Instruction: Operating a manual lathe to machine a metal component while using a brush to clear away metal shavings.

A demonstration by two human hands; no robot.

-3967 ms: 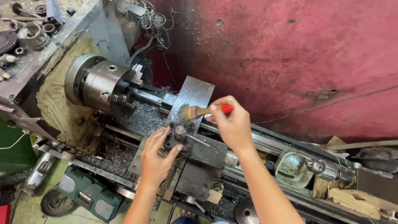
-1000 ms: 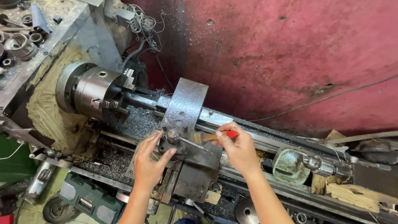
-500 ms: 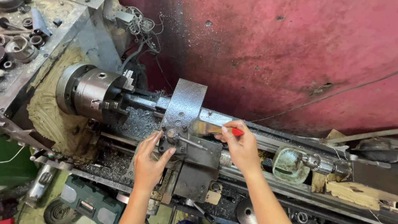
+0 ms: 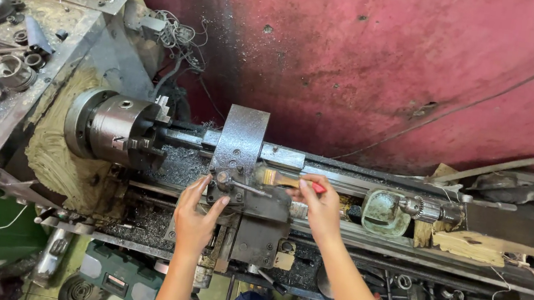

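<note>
Grimy steel parts, rings and bearings are lying scattered on the headstock shelf (image 4: 6,118) at the far left, above a green patch of floor. Next along, the three-jaw chuck (image 4: 113,128) is gripping a dark bar that is pointing right over a bed strewn with metal chips (image 4: 173,166). A grey upright plate (image 4: 240,136) is standing on the carriage just past the chuck. Below it, the left hand (image 4: 196,219) is resting with fingers spread and loosely curled against the tool post (image 4: 229,183), fingertips touching its front edge; it is not clamping anything that I can tell. A dark green box (image 4: 122,278) is sitting on the floor beneath this hand. Further right, the right hand (image 4: 321,207) is pinching the red handle of a small paintbrush (image 4: 277,178) between thumb and fingers, the pale bristles pointing left and lying over the top of the carriage, just beside the tool post. Beyond it, a cloudy green glass dish (image 4: 384,215) is sitting on the bed, close to the drill chuck (image 4: 426,209) on the tailstock. Red wall (image 4: 392,70) is filling the background.
</note>
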